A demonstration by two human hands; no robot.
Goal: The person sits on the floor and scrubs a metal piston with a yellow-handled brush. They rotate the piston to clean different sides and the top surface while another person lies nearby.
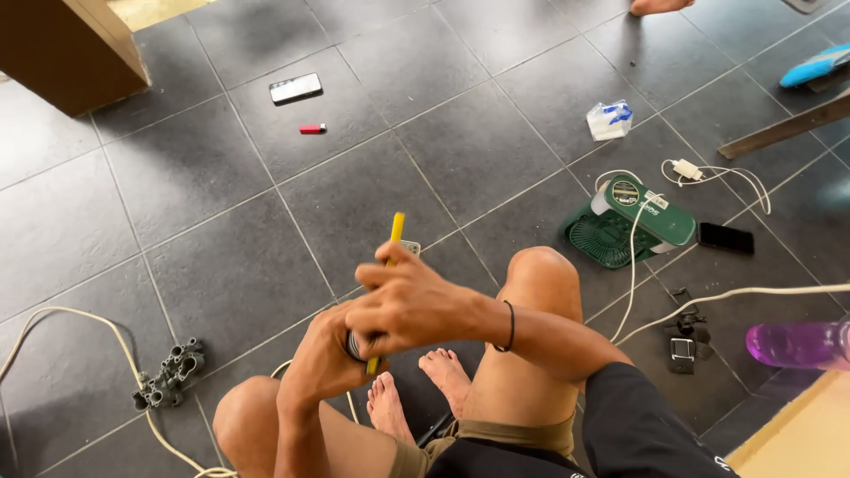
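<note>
Holding a yellow tool [395, 232] upright in our right hand [409, 305], we keep that grip wrapped tight around its shaft, above our knees. Our left hand [323, 358] sits just below it, grip curled shut on a small dark round part [353, 345], mostly hidden by the fingers; the tool's lower end shows beside that part.

On the grey tiled floor [204, 177] around us:
- grey metal casting [168, 374], to our left, beside a cream cable [84, 320];
- green fan [629, 226], to our right, a white cord across it;
- black phone [726, 237], just beside the fan;
- second phone [296, 88] and red lighter [312, 128], well apart ahead;
- purple bottle [797, 343], at the right edge.
</note>
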